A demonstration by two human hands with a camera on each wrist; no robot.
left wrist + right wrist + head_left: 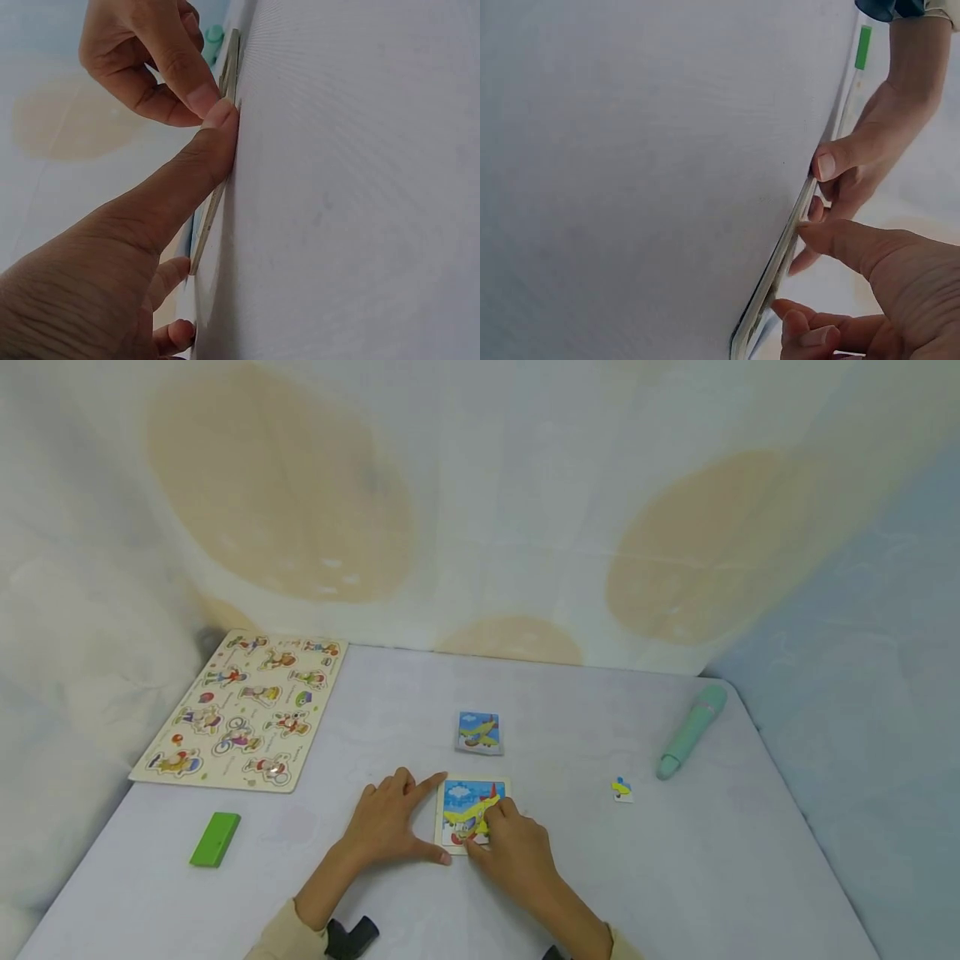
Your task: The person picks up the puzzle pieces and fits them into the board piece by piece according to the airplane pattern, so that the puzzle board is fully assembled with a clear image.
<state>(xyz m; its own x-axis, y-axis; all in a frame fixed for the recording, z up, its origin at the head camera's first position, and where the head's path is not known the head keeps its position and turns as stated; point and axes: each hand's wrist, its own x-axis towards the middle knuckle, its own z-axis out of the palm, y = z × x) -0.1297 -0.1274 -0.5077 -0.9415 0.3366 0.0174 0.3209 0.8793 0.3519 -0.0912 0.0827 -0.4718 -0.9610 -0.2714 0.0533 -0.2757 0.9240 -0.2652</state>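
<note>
A small square airplane puzzle board (pixel 471 802) lies near the table's front middle. My left hand (pixel 431 817) lies flat beside it, with the index finger and thumb (pixel 206 146) braced against its left edge. My right hand (pixel 483 833) sits over the board's lower right. Its fingers are curled onto the picture and its thumb (pixel 814 229) presses the near edge. The thin board (pixel 214 214) shows edge-on in both wrist views (pixel 787 247). Any piece under the right fingers is hidden.
A second airplane picture card (pixel 478 732) lies just behind the board. One loose puzzle piece (pixel 622 789) and a teal pen (pixel 692 731) are to the right. A green block (pixel 215 838) and a large wooden peg puzzle (pixel 242 710) lie at the left. Draped cloth backs the table.
</note>
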